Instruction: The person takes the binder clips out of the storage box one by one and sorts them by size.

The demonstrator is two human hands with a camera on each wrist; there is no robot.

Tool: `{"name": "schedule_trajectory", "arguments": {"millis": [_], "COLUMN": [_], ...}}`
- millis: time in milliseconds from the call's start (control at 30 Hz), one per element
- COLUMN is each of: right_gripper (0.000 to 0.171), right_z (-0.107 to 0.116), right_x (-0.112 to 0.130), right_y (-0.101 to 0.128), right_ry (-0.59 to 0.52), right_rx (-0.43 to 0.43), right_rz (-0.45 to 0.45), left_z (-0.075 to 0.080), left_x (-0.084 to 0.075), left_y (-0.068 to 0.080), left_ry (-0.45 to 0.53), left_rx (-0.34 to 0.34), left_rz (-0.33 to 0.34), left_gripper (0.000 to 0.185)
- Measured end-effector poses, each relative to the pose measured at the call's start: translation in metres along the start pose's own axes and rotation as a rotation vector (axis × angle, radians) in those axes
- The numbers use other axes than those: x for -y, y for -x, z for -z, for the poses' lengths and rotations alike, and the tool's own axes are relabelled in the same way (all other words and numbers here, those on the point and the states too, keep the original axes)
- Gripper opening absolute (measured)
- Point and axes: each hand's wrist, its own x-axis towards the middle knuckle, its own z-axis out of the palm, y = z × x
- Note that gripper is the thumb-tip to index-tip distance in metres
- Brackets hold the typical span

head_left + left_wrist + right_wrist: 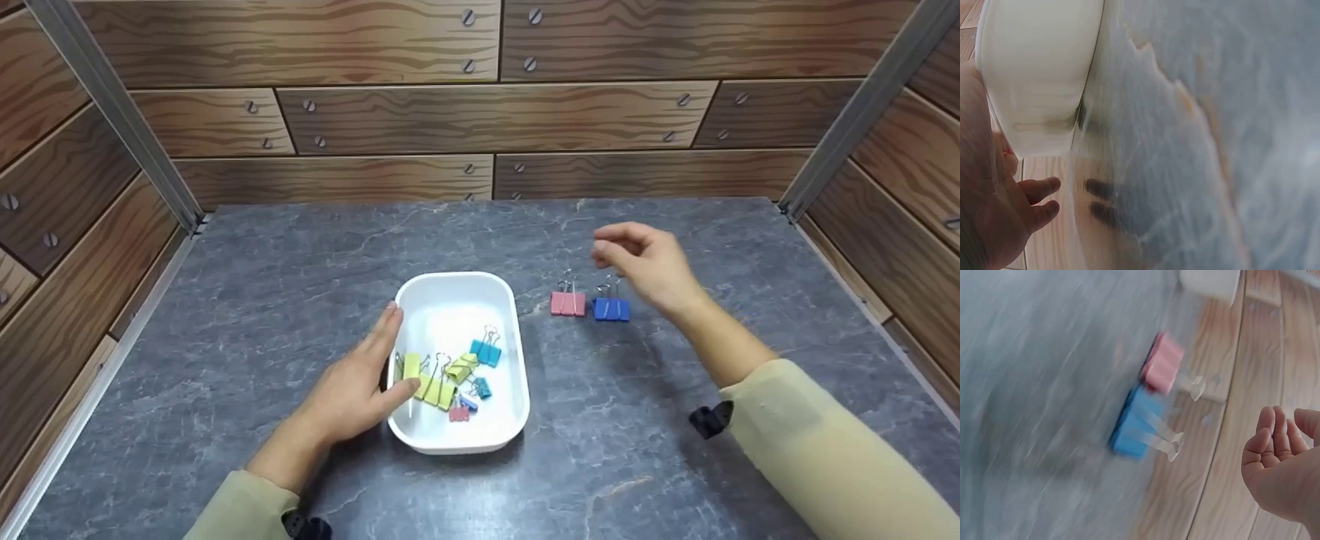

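One pink clip and one blue clip stand just beside each other on the grey marbled tabletop, wire handles up; both are to the right of the white tray; the left hand holds that tray by its left side, thumb over the rim and fingers along the outer wall; the right hand hangs above the blue clip, fingers loosely bent and grasping nothing; the right wrist view is blurred, yet the palm seems bare there too.

Inside the tray, toward its near half, lie three yellow clips, partly overlapping and one partly behind the left thumb; a larger teal clip sits to their right, with a smaller teal clip below it; a small blue clip and a small pink clip lie together nearest the person; wood-patterned panels enclose the back and sides.
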Motion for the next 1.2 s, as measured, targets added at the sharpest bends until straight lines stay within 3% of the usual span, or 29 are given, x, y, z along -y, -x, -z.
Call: {"name": "schedule_trajectory", "arguments": {"millis": [433,767,967,1200], "right_gripper": [0.022,0.022,0.023,0.025], "right_z": [-0.078,-0.134,-0.154,-0.16], "right_x": [0.046,0.06,0.058,0.051], "right_y": [0.017,0.027,0.029,0.033], "right_ry": [-0.102,-0.166,-0.084,0.041], "right_rx": [0.164,0.306,0.369,0.445], "right_rz": [0.091,0.098,0.099,0.075], "left_z": [0.002,0.012,0.013,0.013], "left_x": [0.001,0.012,0.015,0.014], "left_y": [-0.003,-0.003,-0.003,-0.003], "left_ry": [-0.029,-0.016,-0.039,-0.104], "left_rx": [-0.017,0.032,0.021,-0.002], "left_rz": [-0.043,-0.079,-0.119,-0.147], "left_gripper": [0.092,0.091,0.092,0.091]}}
